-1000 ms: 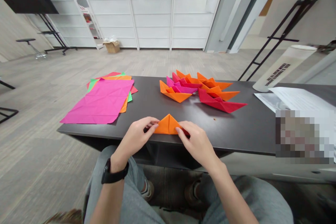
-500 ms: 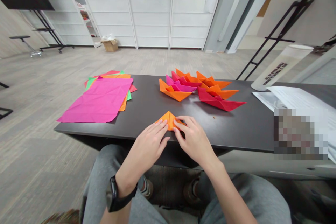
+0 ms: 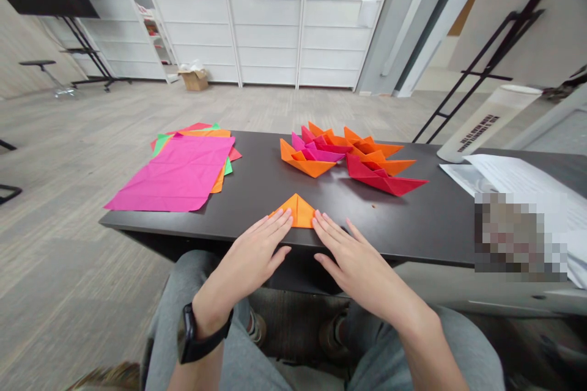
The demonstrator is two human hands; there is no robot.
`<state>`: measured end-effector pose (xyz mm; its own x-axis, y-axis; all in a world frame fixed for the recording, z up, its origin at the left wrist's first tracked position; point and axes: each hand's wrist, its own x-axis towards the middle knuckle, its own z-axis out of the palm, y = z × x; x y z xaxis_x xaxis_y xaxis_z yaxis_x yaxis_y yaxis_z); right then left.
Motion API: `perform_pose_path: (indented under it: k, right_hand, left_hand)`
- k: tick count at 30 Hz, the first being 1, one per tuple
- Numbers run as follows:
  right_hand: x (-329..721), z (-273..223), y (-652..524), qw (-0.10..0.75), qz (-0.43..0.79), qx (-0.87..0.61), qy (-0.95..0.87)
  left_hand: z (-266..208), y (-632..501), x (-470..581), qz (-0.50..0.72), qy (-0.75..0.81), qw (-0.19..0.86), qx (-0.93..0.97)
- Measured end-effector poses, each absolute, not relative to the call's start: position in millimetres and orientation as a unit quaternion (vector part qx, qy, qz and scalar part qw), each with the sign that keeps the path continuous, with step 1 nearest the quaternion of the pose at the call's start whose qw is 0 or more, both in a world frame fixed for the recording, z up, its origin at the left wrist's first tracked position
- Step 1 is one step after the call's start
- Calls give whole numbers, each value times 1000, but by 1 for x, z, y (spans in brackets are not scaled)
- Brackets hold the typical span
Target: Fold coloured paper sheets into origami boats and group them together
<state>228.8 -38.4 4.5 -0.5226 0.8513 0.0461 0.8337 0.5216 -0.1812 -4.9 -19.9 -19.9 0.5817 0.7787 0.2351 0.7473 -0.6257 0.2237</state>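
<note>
A folded orange paper [image 3: 301, 212], triangular with its tip pointing away from me, lies flat at the table's near edge. My left hand [image 3: 254, 250] rests with outstretched fingers on its left corner. On the right corner lie the fingertips of my right hand [image 3: 351, 256], fingers straight and thumb apart. Both hands cover the lower corners of the triangle. Beyond it stand several folded paper boats, among them an orange boat [image 3: 306, 160], a magenta boat [image 3: 318, 149] and a red boat [image 3: 385, 180].
A stack of coloured sheets with a magenta sheet [image 3: 177, 174] on top lies on the left of the dark table [image 3: 257, 195]. At the right are a white cylinder [image 3: 488, 122] with printed lettering, white papers [image 3: 518, 180] and a blurred-out patch.
My right hand has flattened, its bent fingers now straight and shifted outward onto the right corner of the orange paper. My left hand stays on the left corner.
</note>
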Motion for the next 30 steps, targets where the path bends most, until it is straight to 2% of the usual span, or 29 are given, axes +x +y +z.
perform_pose_path:
  k: [8, 18, 24, 30]
  right_hand:
    - [233, -2, -37, 113, 88, -478, -867]
    - [239, -2, -34, 145, 104, -471, -864]
    - [228, 2, -23, 223, 96, -491, -837]
    - [214, 1, -9, 317, 152, -510, -785]
  left_hand:
    - [-15, -15, -46, 133, 470, 78, 869]
    - [-23, -13, -46, 253, 513, 86, 816]
    - [-19, -9, -21, 303, 467, 119, 822]
    - [-8, -11, -15, 424, 458, 197, 756]
